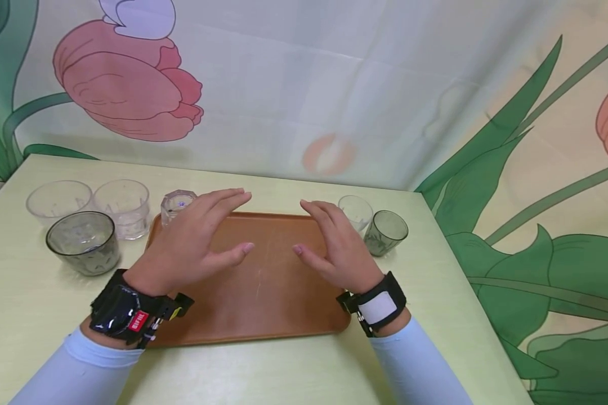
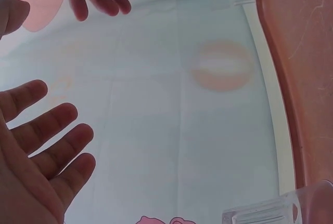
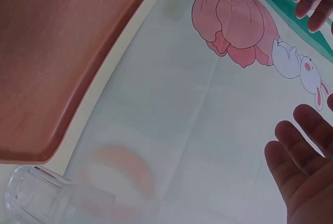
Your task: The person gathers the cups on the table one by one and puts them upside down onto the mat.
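Both hands hover over a brown tray (image 1: 268, 292) on the table, palms facing each other. My left hand (image 1: 187, 242) holds nothing; its fingers are extended above the tray's left part. The right hand (image 1: 336, 247), also holding nothing, is over the tray's right part with fingers extended. Just behind the left hand is a small clear faceted glass (image 1: 174, 202), partly hidden by it. Beside the right hand stand a clear glass (image 1: 356, 211) and a smoky grey glass (image 1: 387, 232). In the left wrist view, the left fingers (image 2: 57, 135) look spread and slightly bent.
On the table's left side are a wide clear bowl-like glass (image 1: 56, 197), a clear tumbler (image 1: 124, 208) and a smoky grey bowl-like glass (image 1: 83, 244), close together. A curtain (image 1: 284, 84) printed with flowers hangs behind the pale table (image 1: 243, 377) and along its right side.
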`<move>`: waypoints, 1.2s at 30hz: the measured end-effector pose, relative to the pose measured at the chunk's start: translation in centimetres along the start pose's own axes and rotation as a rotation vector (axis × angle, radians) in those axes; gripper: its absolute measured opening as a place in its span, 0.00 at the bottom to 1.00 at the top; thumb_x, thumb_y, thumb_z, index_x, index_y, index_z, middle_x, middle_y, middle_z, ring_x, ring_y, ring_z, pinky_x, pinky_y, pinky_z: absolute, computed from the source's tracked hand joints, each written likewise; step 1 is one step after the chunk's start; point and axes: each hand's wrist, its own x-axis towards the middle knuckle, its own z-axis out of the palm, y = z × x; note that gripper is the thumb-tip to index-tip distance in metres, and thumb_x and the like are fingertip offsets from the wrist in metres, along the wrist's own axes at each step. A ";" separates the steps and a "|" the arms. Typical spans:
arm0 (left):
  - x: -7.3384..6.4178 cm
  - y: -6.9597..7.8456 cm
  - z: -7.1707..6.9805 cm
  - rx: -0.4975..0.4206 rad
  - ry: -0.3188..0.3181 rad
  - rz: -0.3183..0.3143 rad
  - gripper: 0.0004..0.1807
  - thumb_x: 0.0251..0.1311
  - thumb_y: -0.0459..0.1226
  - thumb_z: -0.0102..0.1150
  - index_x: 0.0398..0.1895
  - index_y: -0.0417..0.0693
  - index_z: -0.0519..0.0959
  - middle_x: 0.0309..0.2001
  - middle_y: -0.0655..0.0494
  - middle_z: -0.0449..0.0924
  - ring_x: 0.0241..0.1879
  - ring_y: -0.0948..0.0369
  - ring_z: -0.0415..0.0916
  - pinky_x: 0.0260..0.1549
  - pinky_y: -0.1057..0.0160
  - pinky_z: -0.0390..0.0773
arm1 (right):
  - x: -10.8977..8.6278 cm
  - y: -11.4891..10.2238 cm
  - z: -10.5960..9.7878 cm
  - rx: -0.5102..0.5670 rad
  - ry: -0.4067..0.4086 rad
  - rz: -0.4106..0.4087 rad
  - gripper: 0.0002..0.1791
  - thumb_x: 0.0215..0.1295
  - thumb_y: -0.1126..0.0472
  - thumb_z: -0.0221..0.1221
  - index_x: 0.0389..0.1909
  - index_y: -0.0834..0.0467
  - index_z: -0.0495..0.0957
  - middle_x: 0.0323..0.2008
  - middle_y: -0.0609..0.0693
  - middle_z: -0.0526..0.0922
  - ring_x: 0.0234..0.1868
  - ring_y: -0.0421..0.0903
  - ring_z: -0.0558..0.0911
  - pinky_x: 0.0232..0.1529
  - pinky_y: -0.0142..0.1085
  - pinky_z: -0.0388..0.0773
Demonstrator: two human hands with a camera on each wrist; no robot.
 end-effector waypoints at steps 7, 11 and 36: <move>-0.1 0.1 -0.1 0.010 -0.028 -0.021 0.44 0.55 0.53 0.69 0.72 0.46 0.67 0.70 0.45 0.68 0.68 0.47 0.67 0.64 0.41 0.69 | 0.3 0.0 0.0 -0.004 0.015 -0.031 0.42 0.71 0.31 0.45 0.72 0.60 0.62 0.60 0.61 0.72 0.63 0.55 0.72 0.65 0.47 0.72; -0.1 0.1 0.0 0.011 -0.033 -0.027 0.43 0.55 0.53 0.69 0.72 0.46 0.67 0.70 0.45 0.69 0.68 0.47 0.67 0.64 0.41 0.70 | 0.2 0.4 -0.1 -0.022 0.010 -0.025 0.42 0.71 0.31 0.44 0.72 0.61 0.63 0.60 0.61 0.73 0.62 0.55 0.73 0.65 0.47 0.72; -0.1 -0.1 0.4 0.024 -0.041 -0.032 0.42 0.56 0.55 0.67 0.71 0.47 0.69 0.69 0.46 0.70 0.67 0.48 0.68 0.64 0.43 0.70 | -0.9 3.4 -0.7 -0.142 -0.053 0.069 0.38 0.67 0.42 0.57 0.70 0.61 0.66 0.59 0.61 0.74 0.62 0.57 0.73 0.66 0.48 0.70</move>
